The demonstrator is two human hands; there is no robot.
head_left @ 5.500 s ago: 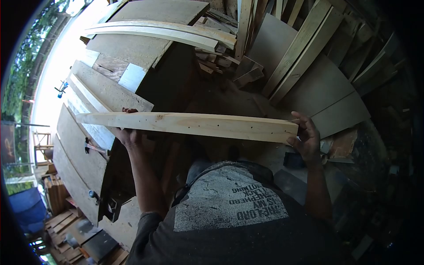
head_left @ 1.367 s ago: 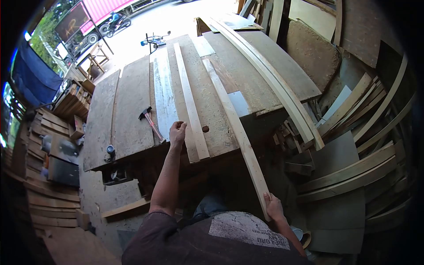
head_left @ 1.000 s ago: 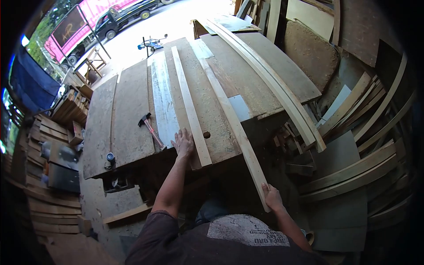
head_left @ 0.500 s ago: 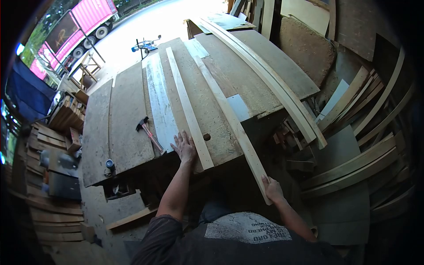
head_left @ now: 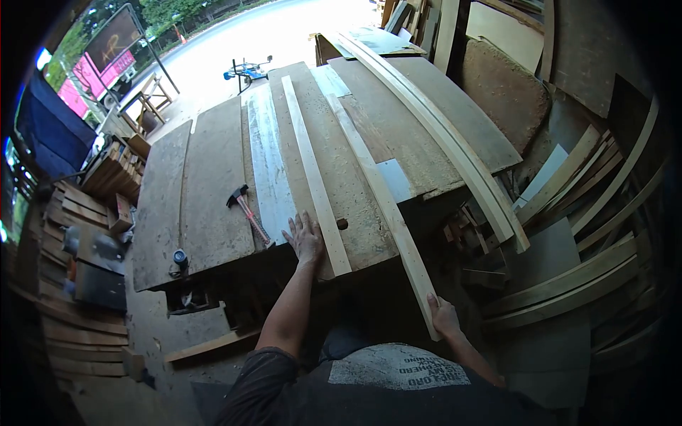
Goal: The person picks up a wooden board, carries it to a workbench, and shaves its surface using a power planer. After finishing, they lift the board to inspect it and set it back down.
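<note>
My left hand (head_left: 304, 238) lies flat with its fingers spread on the workbench, beside a narrow wooden strip (head_left: 316, 186). My right hand (head_left: 445, 317) is closed around the near end of a longer wooden plank (head_left: 389, 207), which sticks out past the bench's front edge. Both pieces run lengthwise across the worn plywood top (head_left: 213, 156). A claw hammer (head_left: 247, 214) with a reddish handle rests to the left of my left hand, on the boards next to a pale whitish panel (head_left: 270, 153).
Long boards (head_left: 455, 149) lie along the bench's right side, their ends overhanging. Curved wooden pieces (head_left: 568, 287) are stacked at right. A small round object (head_left: 180, 258) sits at the front left corner. Cut timber (head_left: 110, 174) is piled at left. Beyond is a road.
The view has shifted slightly, so the bench appears a little lower and further right. The pink truck outside has moved left, mostly out of sight. Both hands keep about the same places.
</note>
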